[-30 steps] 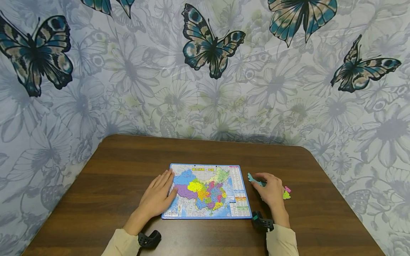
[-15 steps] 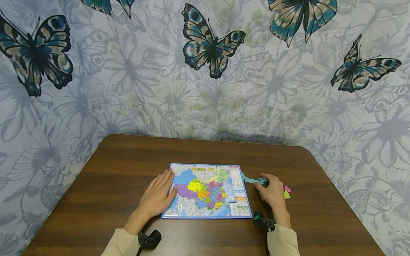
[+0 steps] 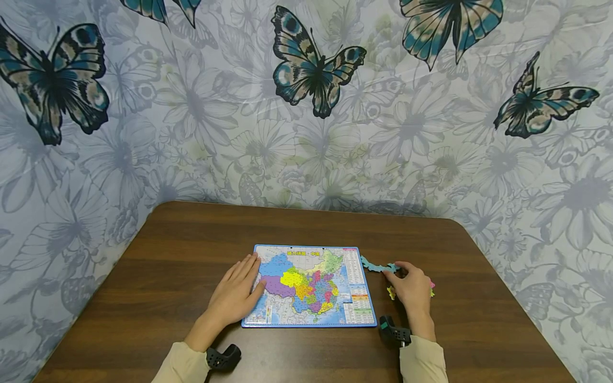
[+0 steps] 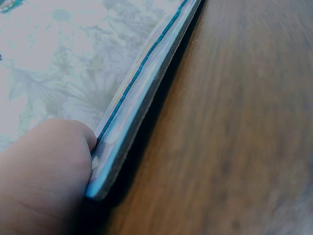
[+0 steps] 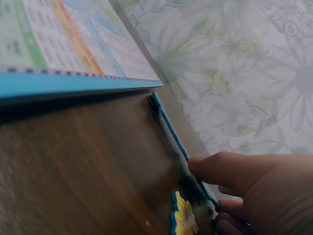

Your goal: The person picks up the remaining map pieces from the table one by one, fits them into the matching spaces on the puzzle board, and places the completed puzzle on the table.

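A map puzzle board (image 3: 301,256) with a blue border and coloured regions lies on the table. My left hand (image 3: 234,292) rests flat on its left edge, fingers straight; the left wrist view shows part of that hand (image 4: 49,166) at the board's side. Just right of the board, my right hand (image 3: 413,287) pinches a long light-blue puzzle piece (image 3: 375,266) between thumb and fingers. In the right wrist view this piece (image 5: 172,131) is seen edge-on, slanting above the table, its far end near the board's corner. A small yellow puzzle piece (image 5: 185,215) lies below it.
The brown wooden table (image 3: 201,229) reaches back to a wall covering (image 3: 316,159) printed with flowers and butterflies. Beside my right hand, small pink and green pieces (image 3: 432,289) are mostly hidden behind it. Each wrist wears a black device (image 3: 223,358).
The light-blue piece has moved left toward the board's right edge, and more of it shows. My right hand has shifted slightly right, uncovering the yellow piece. The left hand stays still.
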Demonstrator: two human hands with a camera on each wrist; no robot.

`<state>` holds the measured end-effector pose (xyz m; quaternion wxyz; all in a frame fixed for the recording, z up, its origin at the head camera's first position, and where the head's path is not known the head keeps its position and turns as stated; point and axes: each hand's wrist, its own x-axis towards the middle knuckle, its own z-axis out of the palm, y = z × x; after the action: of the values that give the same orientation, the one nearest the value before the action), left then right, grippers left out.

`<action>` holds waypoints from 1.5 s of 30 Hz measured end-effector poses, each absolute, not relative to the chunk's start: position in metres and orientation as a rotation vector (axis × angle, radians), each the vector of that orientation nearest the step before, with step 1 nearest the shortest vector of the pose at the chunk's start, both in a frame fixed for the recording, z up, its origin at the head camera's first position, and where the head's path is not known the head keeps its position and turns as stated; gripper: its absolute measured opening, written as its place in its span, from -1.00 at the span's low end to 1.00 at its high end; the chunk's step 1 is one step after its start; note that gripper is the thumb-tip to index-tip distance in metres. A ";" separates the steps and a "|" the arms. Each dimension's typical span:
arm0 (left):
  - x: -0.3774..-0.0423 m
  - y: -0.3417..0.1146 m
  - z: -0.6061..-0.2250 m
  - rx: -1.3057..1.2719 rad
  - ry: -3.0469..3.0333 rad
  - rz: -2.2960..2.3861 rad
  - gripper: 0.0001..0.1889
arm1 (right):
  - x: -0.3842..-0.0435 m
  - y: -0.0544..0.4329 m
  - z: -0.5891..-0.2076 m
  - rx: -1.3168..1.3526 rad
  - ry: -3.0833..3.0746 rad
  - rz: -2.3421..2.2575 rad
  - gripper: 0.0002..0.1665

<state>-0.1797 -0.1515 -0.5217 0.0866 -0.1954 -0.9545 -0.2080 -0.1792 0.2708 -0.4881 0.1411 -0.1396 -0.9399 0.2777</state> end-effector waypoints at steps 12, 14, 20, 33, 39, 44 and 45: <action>-0.180 -0.152 -0.524 -0.577 -2.856 -0.628 -0.28 | -0.180 0.272 -0.489 -0.494 -2.611 0.817 -0.45; -0.181 -0.152 -0.525 -0.577 -2.864 -0.626 -0.27 | -0.181 0.271 -0.488 -0.499 -2.587 0.839 -0.45; -0.182 -0.153 -0.525 -0.580 -2.862 -0.622 -0.27 | -0.183 0.266 -0.486 -0.459 -2.557 0.914 -0.43; -0.180 -0.151 -0.523 -0.577 -2.851 -0.632 -0.28 | -0.186 0.246 -0.484 -0.356 -2.552 0.963 -0.47; -0.179 -0.151 -0.521 -0.581 -2.849 -0.632 -0.28 | -0.188 0.239 -0.483 -0.320 -2.550 1.000 -0.47; -0.178 -0.151 -0.520 -0.585 -2.849 -0.625 -0.28 | -0.189 0.234 -0.482 -0.293 -2.556 1.027 -0.47; -0.178 -0.151 -0.520 -0.585 -2.851 -0.623 -0.28 | -0.189 0.233 -0.482 -0.285 -2.557 1.029 -0.47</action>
<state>-0.1784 -0.1509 -0.5204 0.0827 -0.1960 -0.9546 -0.2086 -0.1894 0.2326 -0.4817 0.1843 -0.1012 -0.9070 0.3650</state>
